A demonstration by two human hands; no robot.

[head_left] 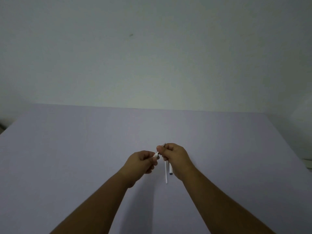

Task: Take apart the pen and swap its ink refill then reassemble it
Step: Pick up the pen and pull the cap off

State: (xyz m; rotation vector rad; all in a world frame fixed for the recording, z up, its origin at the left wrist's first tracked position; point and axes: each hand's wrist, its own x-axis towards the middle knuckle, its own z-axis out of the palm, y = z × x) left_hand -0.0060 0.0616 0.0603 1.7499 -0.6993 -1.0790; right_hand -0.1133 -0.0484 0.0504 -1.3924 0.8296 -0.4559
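My left hand point(143, 162) is closed around a short white pen piece with a silvery end point(156, 155) that pokes out toward the right. My right hand point(174, 157) pinches a thin white ink refill point(166, 173); its dark tip shows above my fingers and its long end hangs down below the hand. A white pen barrel point(170, 169) with a dark open end sits just right of the refill, partly hidden by my right hand; whether that hand holds it or it lies on the table is unclear. Both hands are close together above the lilac table point(84, 157).
A pale wall rises behind the table's far edge point(152, 108). A pale object point(307, 163) sits at the table's right edge. Something dark shows at the far left edge point(2, 126).
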